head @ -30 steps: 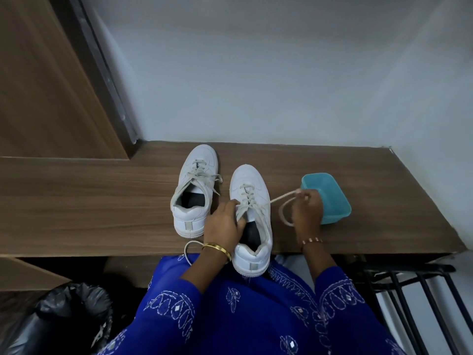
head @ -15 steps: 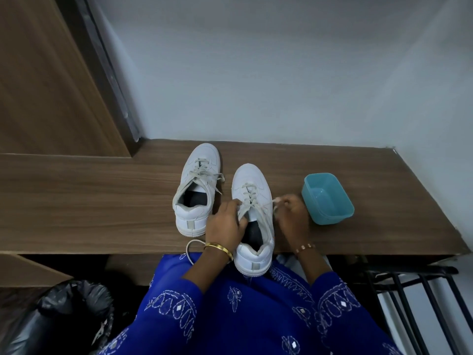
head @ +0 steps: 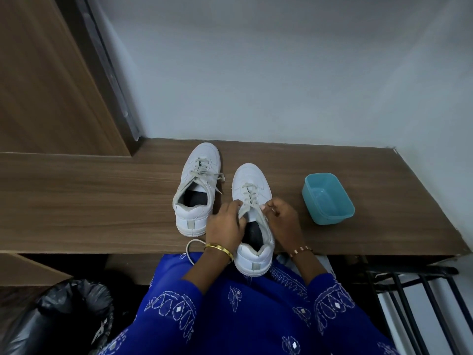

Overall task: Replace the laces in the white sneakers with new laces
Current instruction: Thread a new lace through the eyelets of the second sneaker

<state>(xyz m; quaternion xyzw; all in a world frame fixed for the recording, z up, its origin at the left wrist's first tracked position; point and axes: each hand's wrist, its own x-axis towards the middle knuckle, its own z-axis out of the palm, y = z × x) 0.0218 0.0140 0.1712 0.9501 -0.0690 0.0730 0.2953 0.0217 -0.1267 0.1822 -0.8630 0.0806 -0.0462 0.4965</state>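
Head view: near sneaker (head: 252, 201) is hanging heel-first off the table (head: 102, 201) edge, lace (head: 249, 198) is pinched by both hands (head: 225, 224) (head: 284, 221), so it could get yanked into the lap.

Looks like a home entryway or shoe corner. I'm at a low wood-laminate bench (head: 76, 201) built against a plain pale wall (head: 256, 73). Wooden door (head: 46, 73) with a metal edge strip at 10 o'clock. Black metal shoe rack (head: 409, 290) at 4 o'clock, bin with black liner (head: 64, 316) at 8 o'clock. Small teal plastic tub (head: 329, 198) on the bench at 2 o'clock.
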